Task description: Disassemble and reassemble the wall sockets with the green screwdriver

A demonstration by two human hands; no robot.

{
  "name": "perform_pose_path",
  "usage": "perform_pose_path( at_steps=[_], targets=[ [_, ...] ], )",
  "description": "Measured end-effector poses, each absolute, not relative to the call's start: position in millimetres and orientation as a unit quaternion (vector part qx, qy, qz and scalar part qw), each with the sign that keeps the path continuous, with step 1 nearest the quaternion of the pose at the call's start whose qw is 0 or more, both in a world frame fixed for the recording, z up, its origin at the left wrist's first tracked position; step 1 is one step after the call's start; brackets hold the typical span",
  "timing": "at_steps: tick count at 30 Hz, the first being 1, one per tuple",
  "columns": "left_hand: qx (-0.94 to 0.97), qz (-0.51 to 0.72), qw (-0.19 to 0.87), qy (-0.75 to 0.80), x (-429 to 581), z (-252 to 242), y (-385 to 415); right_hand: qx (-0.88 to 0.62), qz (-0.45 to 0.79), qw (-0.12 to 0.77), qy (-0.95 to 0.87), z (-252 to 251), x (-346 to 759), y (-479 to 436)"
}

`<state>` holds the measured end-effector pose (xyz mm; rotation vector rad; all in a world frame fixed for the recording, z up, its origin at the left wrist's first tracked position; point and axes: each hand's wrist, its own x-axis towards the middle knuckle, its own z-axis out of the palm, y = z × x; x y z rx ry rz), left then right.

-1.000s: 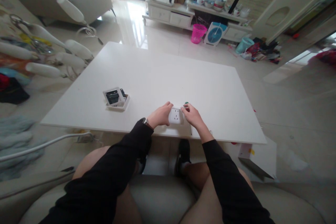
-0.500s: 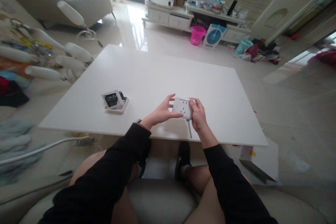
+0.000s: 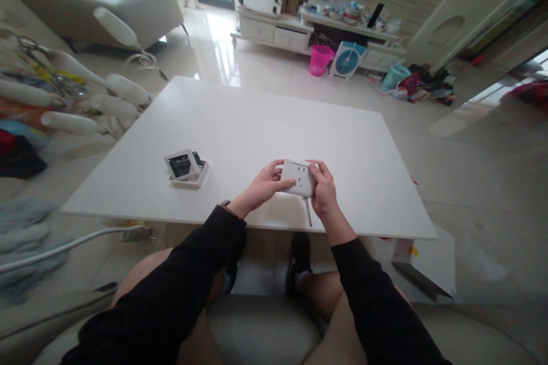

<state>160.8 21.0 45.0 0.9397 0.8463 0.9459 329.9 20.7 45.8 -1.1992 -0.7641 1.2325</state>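
Note:
A white wall socket plate (image 3: pixel 299 177) is held just above the near part of the white table (image 3: pixel 257 125). My left hand (image 3: pixel 266 183) grips its left edge with the thumb on its face. My right hand (image 3: pixel 323 189) closes round its right side. A thin screwdriver shaft (image 3: pixel 307 212) pokes down from under my right hand toward the table edge; its handle is hidden.
A second socket part (image 3: pixel 185 166), with a dark inner body in a white frame, lies on the table to the left. Beyond the table stand a drying rack (image 3: pixel 77 97), a pink basket (image 3: pixel 320 59), a small fan (image 3: pixel 347 60) and a TV cabinet (image 3: pixel 274 31).
The socket plate lay flat on the table a second ago with both hands on it. Both hands have lifted it off the surface and tilted its face toward me.

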Motion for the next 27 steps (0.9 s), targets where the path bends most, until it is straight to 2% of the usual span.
perform_pose_path(
  at_steps=[27],
  targets=[
    [0.392, 0.422, 0.725, 0.377, 160.0, 46.1, 20.1, -0.518, 0.516, 0.585, -0.351, 41.4, 329.3, 20.5]
  ],
)
